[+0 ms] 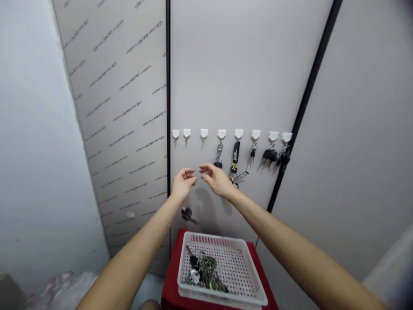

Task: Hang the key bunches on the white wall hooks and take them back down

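My left hand (183,184) is raised in front of the panel, its fingers loosely curled and the thumb apart, with nothing seen in it. Facing it across a small gap is my right hand (217,178), also open, fingers stretched towards the left. A blurred dark key bunch (188,215) is in the air below my left hand, touching neither hand. Above the hands, a row of white hooks (204,133) is fixed to the panel; the three leftmost hold nothing. Partly behind my right hand hang a key with a metal clip (219,150) and a black key strap (235,156).
Further right hang more keys (253,151), a black-headed key bunch (269,156) and another bunch (284,157). Below, a white plastic basket (254,275) with a pile of keys (206,271) stands on a red surface (171,275). Crumpled plastic (71,290) lies at lower left.
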The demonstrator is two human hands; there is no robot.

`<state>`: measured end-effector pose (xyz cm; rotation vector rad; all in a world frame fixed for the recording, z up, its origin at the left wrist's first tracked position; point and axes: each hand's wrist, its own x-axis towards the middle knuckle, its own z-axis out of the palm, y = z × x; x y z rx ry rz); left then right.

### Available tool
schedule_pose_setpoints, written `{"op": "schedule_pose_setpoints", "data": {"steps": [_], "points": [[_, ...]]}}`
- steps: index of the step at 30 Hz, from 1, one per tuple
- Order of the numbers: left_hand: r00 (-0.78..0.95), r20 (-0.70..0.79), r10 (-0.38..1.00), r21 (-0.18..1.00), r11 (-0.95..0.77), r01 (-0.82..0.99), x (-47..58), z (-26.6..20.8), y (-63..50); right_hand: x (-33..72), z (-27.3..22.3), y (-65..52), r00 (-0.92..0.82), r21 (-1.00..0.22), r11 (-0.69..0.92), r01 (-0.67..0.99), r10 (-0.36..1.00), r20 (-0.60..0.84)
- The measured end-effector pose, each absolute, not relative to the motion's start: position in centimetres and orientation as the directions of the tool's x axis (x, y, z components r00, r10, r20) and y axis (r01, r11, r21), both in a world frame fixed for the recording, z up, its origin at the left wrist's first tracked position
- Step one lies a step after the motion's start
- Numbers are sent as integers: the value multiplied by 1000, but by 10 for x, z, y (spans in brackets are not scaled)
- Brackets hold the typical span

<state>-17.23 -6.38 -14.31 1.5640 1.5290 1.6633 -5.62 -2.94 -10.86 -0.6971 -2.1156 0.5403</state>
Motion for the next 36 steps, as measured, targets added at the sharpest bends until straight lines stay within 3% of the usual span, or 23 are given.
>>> {"op": "schedule_pose_setpoints", "data": {"steps": [4,6,10,16,25,30,36], "points": [[-247,218,944,878,-79,472,-172,-234,-78,-50,-198,-38,-714,-646,593,481,692,103],[-221,150,963,847,-10,531,-166,-278,-93,-45,-248,-49,-719,-638,568,519,695,33],[-213,133,968,728,50,683,-165,-313,-105,-43,-302,-62,-721,-684,574,450,685,100],[-430,180,885,829,99,551,-186,-301,-93,-50,-302,-57,-673,-723,517,459,733,97],[-206,94,974,936,-16,351,-200,-318,-112,-69,-304,-67,-622,-608,585,536,761,184],[-180,-6,984,904,82,419,-204,-303,-121,-69,-299,-71,-647,-531,649,545,728,226],[-95,-2,996,951,31,307,-193,-291,-121,-57,-298,-71,-675,-551,698,459,677,295]]}}
